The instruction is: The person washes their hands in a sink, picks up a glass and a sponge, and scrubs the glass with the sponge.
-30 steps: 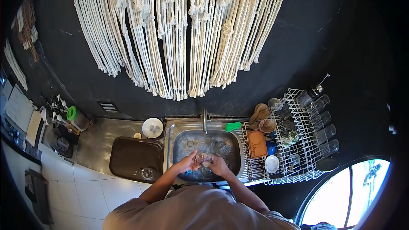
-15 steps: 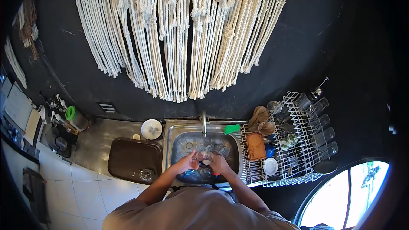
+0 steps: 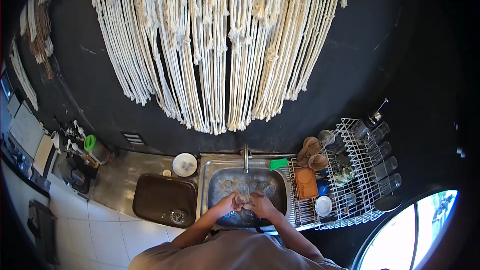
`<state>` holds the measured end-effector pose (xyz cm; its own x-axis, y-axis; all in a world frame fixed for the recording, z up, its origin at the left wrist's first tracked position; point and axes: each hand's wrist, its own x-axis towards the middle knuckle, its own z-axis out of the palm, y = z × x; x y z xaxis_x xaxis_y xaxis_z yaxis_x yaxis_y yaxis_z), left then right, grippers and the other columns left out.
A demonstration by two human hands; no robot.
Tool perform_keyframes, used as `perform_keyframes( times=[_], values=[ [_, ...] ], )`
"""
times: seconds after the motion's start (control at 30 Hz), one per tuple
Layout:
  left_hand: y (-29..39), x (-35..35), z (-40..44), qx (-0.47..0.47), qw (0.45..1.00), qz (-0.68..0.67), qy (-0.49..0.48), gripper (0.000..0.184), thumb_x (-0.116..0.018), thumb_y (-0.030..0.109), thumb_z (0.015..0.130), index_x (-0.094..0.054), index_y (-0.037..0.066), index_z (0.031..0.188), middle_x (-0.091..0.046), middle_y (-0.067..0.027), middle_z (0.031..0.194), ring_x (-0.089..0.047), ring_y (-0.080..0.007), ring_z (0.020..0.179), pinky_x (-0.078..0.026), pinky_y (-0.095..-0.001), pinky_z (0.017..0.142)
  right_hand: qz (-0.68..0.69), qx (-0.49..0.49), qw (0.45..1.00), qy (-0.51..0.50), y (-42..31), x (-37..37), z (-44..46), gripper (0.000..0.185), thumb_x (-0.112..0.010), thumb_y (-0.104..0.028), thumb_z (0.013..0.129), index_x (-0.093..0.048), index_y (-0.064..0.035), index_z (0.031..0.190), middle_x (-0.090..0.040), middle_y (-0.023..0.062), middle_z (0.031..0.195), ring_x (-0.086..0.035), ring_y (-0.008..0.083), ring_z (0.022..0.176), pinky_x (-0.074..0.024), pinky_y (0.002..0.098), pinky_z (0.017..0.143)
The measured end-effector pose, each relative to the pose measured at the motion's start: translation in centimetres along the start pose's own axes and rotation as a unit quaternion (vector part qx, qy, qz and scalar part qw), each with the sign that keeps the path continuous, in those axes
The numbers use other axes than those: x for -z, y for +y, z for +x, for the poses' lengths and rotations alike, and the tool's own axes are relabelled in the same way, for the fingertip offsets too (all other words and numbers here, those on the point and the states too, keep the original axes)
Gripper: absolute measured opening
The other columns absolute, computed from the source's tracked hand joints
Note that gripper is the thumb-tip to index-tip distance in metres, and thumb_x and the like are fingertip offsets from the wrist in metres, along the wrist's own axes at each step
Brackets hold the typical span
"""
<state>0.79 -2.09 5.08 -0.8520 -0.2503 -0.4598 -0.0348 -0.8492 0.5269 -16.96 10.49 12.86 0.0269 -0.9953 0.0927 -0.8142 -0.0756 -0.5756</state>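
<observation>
Both of my hands are close together over the metal sink [image 3: 205, 182], below the faucet [image 3: 245, 158]. My left hand [image 3: 227, 205] curls around what looks like a clear glass [image 3: 244, 197], small and partly covered by fingers. From the other side, my right hand [image 3: 262, 206] is closed against it. Something pale shows between the fingers, too small to name. Several clear glasses [image 3: 269, 190] lie in the basin around and beyond my hands.
A green cloth or sponge [image 3: 278, 164] lies at the sink's back right corner. On the right, a white wire rack [image 3: 357, 170] holds glasses and dishes. A brown tray [image 3: 162, 195] with a glass item [image 3: 178, 216] and a white bowl [image 3: 185, 164] are on the left.
The whole view has shifted, so everything sits slightly lower and further right. My hands stay together over the sink, with finger positions a little changed. The red spot by my right hand no longer shows.
</observation>
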Motion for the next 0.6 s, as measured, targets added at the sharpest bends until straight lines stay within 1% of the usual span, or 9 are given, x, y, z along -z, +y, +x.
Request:
perform_keyframes(
  times=[0.03, 0.07, 0.2, 0.37, 0.43, 0.47, 0.5, 0.57, 0.6],
  values=[
    [0.2, -0.5, 0.4, -0.009, 1.000, -0.008, -0.020, 0.047, -0.040, 0.049, 0.101, -0.059, 0.006, 0.100, -0.061, -0.0083, 0.081, -0.054, -0.0203, 0.066, -0.044, -0.0344, 0.064, -0.040, 0.047, 0.998, 0.030, -0.5, 0.5, 0.0, 0.042, -0.068, -0.035, 0.084, -0.065, -0.0105, 0.118, -0.065, 0.0158, 0.107, -0.058, 0.0365, 0.107, -0.0440, 0.0440, 0.096],
    [-0.1, -1.0, 0.6, -0.012, 0.999, -0.033, 0.035, 0.052, -0.037, 0.051, 0.101, -0.057, 0.004, 0.090, -0.058, -0.0094, 0.074, -0.050, -0.0198, 0.060, -0.037, -0.0326, 0.053, -0.002, 0.011, 1.000, -0.022, -0.8, 1.1, 0.3, 0.041, -0.067, -0.036, 0.085, -0.064, -0.0071, 0.115, -0.065, 0.0164, 0.107, -0.058, 0.0365, 0.109, -0.0442, 0.0443, 0.097],
    [1.1, -1.9, -0.2, -0.012, 0.999, -0.040, 0.010, 0.056, -0.030, 0.052, 0.102, -0.056, 0.005, 0.084, -0.044, -0.0038, 0.061, -0.037, -0.0146, 0.049, -0.029, -0.0291, 0.044, 0.003, -0.021, 1.000, 0.010, -3.5, 3.4, 0.5, 0.041, -0.066, -0.034, 0.087, -0.062, -0.0042, 0.115, -0.065, 0.0186, 0.106, -0.057, 0.0378, 0.108, -0.0454, 0.0441, 0.095],
    [1.3, -3.8, -1.2, -0.034, 0.989, 0.046, 0.139, 0.059, -0.033, 0.052, 0.101, -0.058, 0.005, 0.077, -0.045, -0.0018, 0.058, -0.040, -0.0138, 0.048, -0.030, -0.0277, 0.044, -0.019, -0.046, 0.998, 0.024, -2.9, 0.0, -0.6, 0.038, -0.066, -0.034, 0.087, -0.063, -0.0032, 0.110, -0.065, 0.0223, 0.103, -0.058, 0.0407, 0.104, -0.0476, 0.0471, 0.087],
    [1.5, -5.2, -1.3, -0.130, 0.961, 0.164, 0.180, 0.053, -0.038, 0.049, 0.101, -0.062, 0.005, 0.083, -0.052, -0.0001, 0.063, -0.045, -0.0114, 0.053, -0.035, -0.0251, 0.048, 0.096, -0.151, 0.982, 0.058, -3.0, -0.9, -0.7, 0.039, -0.067, -0.037, 0.088, -0.064, -0.0022, 0.104, -0.065, 0.0212, 0.091, -0.062, 0.0390, 0.089, -0.0491, 0.0445, 0.080],
    [1.2, -4.8, -1.2, -0.164, 0.949, 0.206, 0.171, 0.045, -0.042, 0.045, 0.102, -0.065, 0.007, 0.095, -0.061, 0.0007, 0.074, -0.050, -0.0084, 0.060, -0.039, -0.0231, 0.054, 0.129, -0.229, 0.965, 0.022, -2.4, -1.2, -0.4, 0.040, -0.068, -0.041, 0.088, -0.065, -0.0019, 0.098, -0.064, 0.0186, 0.078, -0.061, 0.0336, 0.072, -0.0492, 0.0408, 0.074],
    [0.8, -3.8, -0.7, -0.170, 0.948, 0.208, 0.170, 0.045, -0.042, 0.045, 0.102, -0.065, 0.007, 0.095, -0.061, 0.0007, 0.074, -0.050, -0.0084, 0.060, -0.039, -0.0231, 0.054, 0.127, -0.225, 0.966, 0.025, -2.1, -1.5, -0.3, 0.040, -0.068, -0.041, 0.088, -0.065, -0.0019, 0.098, -0.064, 0.0186, 0.078, -0.061, 0.0336, 0.072, -0.0492, 0.0408, 0.074],
    [0.7, -2.5, 0.7, -0.217, 0.944, 0.234, 0.088, 0.041, -0.042, 0.045, 0.102, -0.064, 0.010, 0.102, -0.064, 0.0008, 0.081, -0.053, -0.0073, 0.064, -0.041, -0.0230, 0.057, 0.281, -0.160, 0.940, 0.107, -3.3, 0.2, -0.1, 0.040, -0.069, -0.041, 0.088, -0.066, -0.0022, 0.097, -0.063, 0.0170, 0.073, -0.059, 0.0281, 0.067, -0.0491, 0.0378, 0.071],
    [0.7, -2.8, 0.7, -0.189, 0.958, 0.193, 0.100, 0.041, -0.043, 0.045, 0.102, -0.061, 0.009, 0.105, -0.062, 0.0022, 0.079, -0.052, -0.0075, 0.064, -0.041, -0.0238, 0.057, 0.219, -0.216, 0.950, 0.054, -4.3, 2.2, -0.3, 0.039, -0.067, -0.040, 0.089, -0.066, -0.0021, 0.100, -0.067, 0.0173, 0.081, -0.064, 0.0277, 0.074, -0.0497, 0.0379, 0.074]
  ],
)
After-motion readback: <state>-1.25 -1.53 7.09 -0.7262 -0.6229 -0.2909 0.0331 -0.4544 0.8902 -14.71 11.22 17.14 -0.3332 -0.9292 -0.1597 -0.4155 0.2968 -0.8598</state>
